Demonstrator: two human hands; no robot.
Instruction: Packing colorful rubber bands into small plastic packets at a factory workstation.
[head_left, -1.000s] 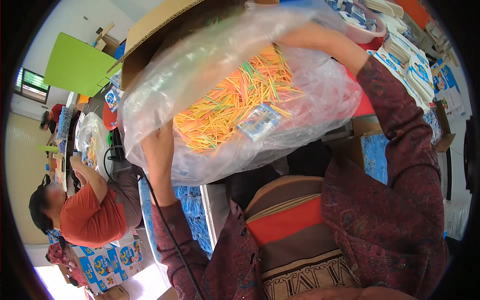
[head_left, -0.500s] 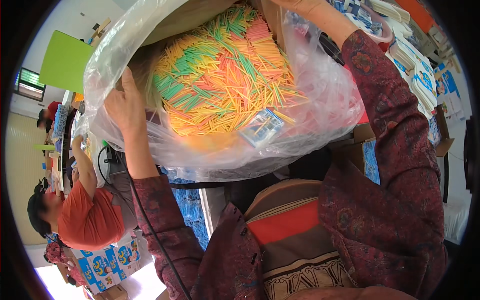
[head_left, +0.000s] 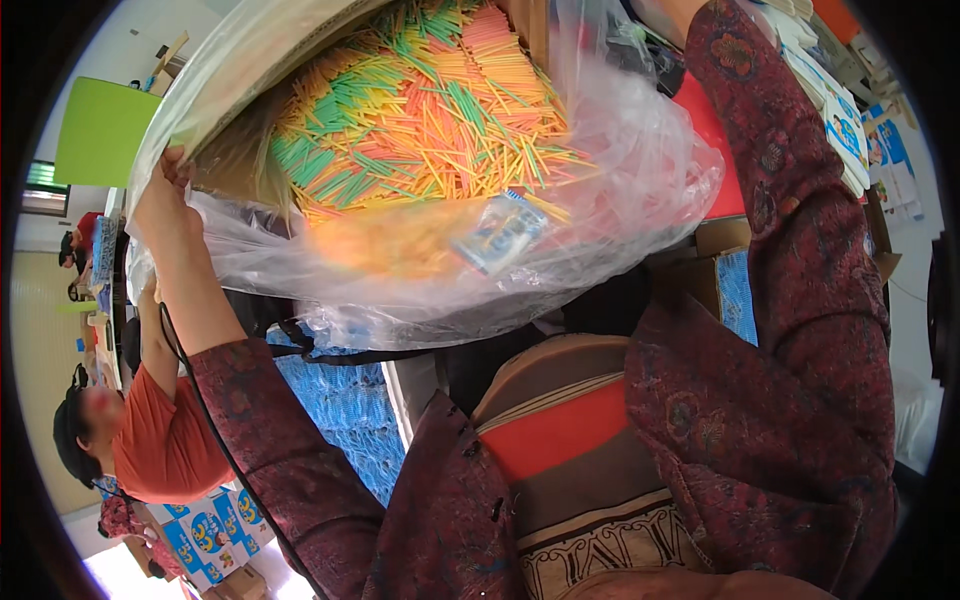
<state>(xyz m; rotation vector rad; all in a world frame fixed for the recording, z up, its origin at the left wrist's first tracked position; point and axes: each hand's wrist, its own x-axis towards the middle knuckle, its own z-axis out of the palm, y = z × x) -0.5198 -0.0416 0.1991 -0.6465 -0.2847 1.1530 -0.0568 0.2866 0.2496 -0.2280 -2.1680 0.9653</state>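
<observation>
A large clear plastic bag [head_left: 640, 190] lines a cardboard box [head_left: 235, 150] in front of me, its loose plastic spilling over the near side. Inside lies a heap of thin sticks [head_left: 430, 120] in yellow, orange, pink and green. At the heap's near edge, a small blue-and-white packet [head_left: 500, 232] shows, partly behind the plastic. My left hand [head_left: 168, 205] is closed on the bag's edge at the left side of the box. Of my right arm only the sleeve and a bit of wrist show; that hand is beyond the top edge.
Blue netted packs [head_left: 335, 415] lie below the box. To the left sits a person in an orange shirt [head_left: 170, 440], near printed cartons [head_left: 215, 535]. Stacks of white printed packaging [head_left: 835, 120] stand at right, beside a red surface [head_left: 715, 160]. A black cable [head_left: 215, 415] runs along my left sleeve.
My left hand has moved left and gripped the bag's edge. The box and bag have shifted slightly left and up in view. My right hand has gone out past the top edge.
</observation>
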